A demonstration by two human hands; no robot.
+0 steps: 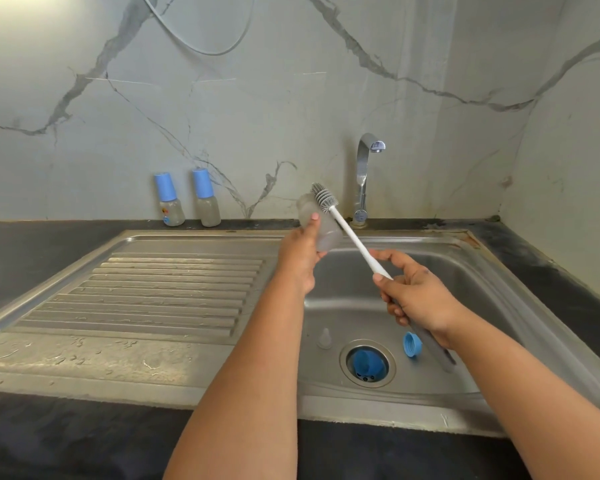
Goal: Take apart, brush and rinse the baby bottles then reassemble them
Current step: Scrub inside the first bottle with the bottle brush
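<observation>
Head cam caught the clear plastic baby bottle body (317,227) held up over the back-left edge of the stainless steel sink (499,289), tilted so its long axis ran from lower right up to upper left. Which end was the open mouth I honestly couldn't tell. The left hand (300,258) was wrapped round it from below, thumb showing on the front. Lying across the bottle's upper right side was the grey ribbed head of the white-handled bottle brush (326,199), outside the bottle, not in it, with the handle slanting down and right into the right hand (414,296), whose fingers were curled round the stick. So brush and bottle ran roughly side by side; my guess is the next bit needs the head lined up with the mouth and pushed in along that axis. Down in the basin sat a small clear silicone teat (325,338), a blue screw ring (412,344) and a blue cap (366,362) in the drain. Two still-assembled blue-capped bottles (187,199) stood against the marble wall, left of the chrome tap (363,174).
</observation>
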